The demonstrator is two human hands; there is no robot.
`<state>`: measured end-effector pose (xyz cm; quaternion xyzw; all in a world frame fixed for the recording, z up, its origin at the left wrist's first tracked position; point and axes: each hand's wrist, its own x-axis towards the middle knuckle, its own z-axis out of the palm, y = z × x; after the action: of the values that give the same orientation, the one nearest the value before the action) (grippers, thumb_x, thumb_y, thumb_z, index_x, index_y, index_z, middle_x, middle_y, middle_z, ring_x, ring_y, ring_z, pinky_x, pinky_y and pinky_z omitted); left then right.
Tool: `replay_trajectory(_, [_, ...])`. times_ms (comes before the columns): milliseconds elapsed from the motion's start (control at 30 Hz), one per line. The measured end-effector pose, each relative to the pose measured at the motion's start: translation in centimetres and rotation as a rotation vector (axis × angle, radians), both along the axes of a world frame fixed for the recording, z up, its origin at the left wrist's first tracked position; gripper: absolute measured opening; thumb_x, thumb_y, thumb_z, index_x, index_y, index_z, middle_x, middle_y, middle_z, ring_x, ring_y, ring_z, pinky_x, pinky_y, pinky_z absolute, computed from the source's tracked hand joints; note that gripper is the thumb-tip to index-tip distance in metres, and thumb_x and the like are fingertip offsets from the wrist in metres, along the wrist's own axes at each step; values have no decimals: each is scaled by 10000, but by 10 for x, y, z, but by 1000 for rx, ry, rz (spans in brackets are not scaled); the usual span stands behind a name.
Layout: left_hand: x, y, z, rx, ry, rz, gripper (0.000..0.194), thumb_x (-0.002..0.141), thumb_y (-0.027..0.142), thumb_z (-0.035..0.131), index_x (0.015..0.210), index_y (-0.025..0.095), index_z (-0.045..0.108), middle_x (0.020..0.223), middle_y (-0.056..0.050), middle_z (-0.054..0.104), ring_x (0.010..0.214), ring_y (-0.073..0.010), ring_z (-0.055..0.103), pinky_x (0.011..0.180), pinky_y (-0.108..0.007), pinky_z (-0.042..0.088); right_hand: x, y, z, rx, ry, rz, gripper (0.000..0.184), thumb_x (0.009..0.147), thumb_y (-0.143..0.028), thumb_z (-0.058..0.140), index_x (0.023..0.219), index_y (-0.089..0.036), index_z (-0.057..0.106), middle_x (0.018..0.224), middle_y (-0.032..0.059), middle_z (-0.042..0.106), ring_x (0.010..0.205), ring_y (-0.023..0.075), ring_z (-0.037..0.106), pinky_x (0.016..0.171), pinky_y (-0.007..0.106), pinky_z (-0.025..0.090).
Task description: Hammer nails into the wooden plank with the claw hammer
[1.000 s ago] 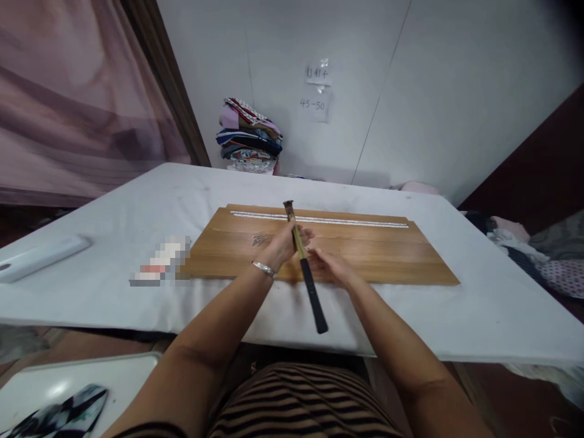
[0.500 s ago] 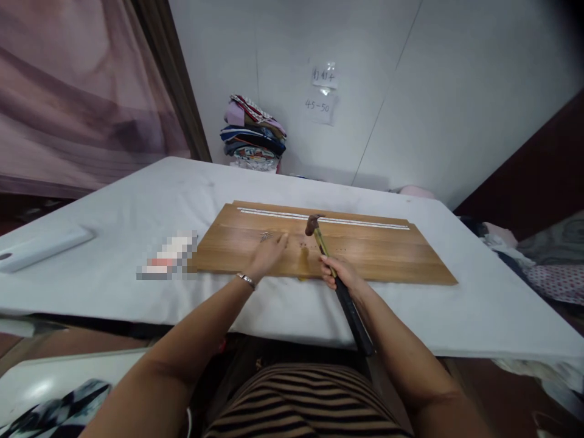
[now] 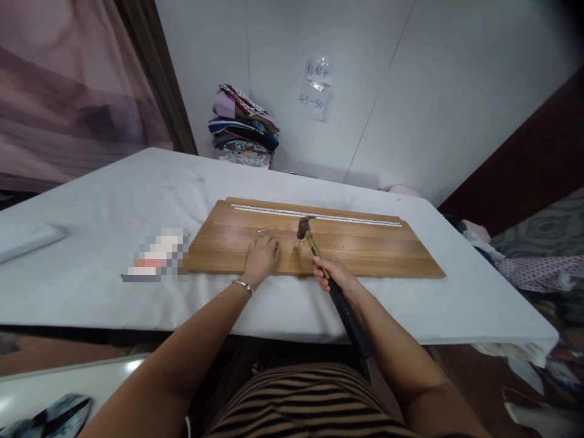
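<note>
My right hand [image 3: 335,274] is wrapped around the handle of a claw hammer [image 3: 314,246]. Its rusty head hovers over the wooden board [image 3: 378,258], and the black grip runs back toward my body. My left hand [image 3: 263,254], with a bracelet on the wrist, rests palm down on the board's left half. Its fingers are bent and slightly apart, at a small pile of nails [image 3: 263,232] partly hidden by the fingertips. A row of small dark points [image 3: 326,246], probably nail heads, crosses the board right of the hammer head.
Two white strips [image 3: 319,216] lie along the board's far side. A white cloth covers the table [image 3: 150,182]. Left of the board is a blurred-out rectangular item [image 3: 157,252]; a white object [image 3: 30,240] lies farther left. Folded clothes [image 3: 246,128] are stacked against the wall.
My left hand has drawn back to the left, and its fingers have bent over by the nails. My right hand still holds the hammer above the board. The camera view has shifted slightly.
</note>
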<state>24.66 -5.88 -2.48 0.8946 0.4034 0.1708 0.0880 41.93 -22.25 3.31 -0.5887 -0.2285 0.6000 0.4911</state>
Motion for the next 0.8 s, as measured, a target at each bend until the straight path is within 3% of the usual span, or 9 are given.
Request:
replay_trajectory(433, [0,-3,2,-42,-62,-11,217,998,230,522,1019,206,736,1235,-177,736,1233,-355,639,1068,-491,459,-3,7,-6,-64,-48,-24,414,792,-529,825,827,-230,542,560,-101,486,405,57,367,378,197,260])
replay_trajectory(800, [-1,-4,3,-51,-65,-29,244,1014,239,512,1017,211,754,1224,-161,743,1228,-349,634,1059,-488,457,-2,4,-7,-21,-49,-22,509,727,-592,876,865,-234,542,561,-121,468,401,53,372,372,196,243])
